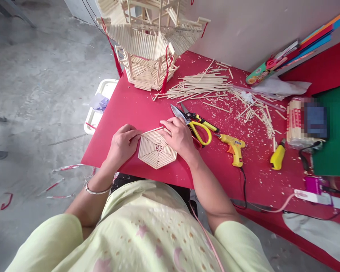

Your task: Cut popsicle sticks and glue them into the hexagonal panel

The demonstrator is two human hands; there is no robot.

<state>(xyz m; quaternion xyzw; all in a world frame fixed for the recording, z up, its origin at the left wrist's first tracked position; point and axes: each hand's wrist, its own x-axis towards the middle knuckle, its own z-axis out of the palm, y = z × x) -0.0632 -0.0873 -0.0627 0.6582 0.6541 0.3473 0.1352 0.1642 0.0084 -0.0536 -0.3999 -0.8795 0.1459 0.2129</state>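
A hexagonal panel of thin wooden sticks [158,153], laid in rings around a small star-shaped centre, rests near the table's front edge. My left hand [124,141] is closed, thumb and forefinger pinched at the panel's upper-left corner. Across the upper-right side, my right hand [179,136] grips the rim, its thumb over the sticks and its fingers along the top edge. Whatever its fingertips cover is hidden. Just beyond that hand lie yellow-handled scissors [201,132] and black-and-yellow cutters [204,121], partly overlapping.
A stick-built pagoda [144,41] with red tassels stands at the back of the red table [121,109]. Loose sticks [198,86] and shavings spread beside it. Rightward are a yellow glue gun [234,149] with its cord, a yellow-handled tool [277,156] and bundled sticks [294,121].
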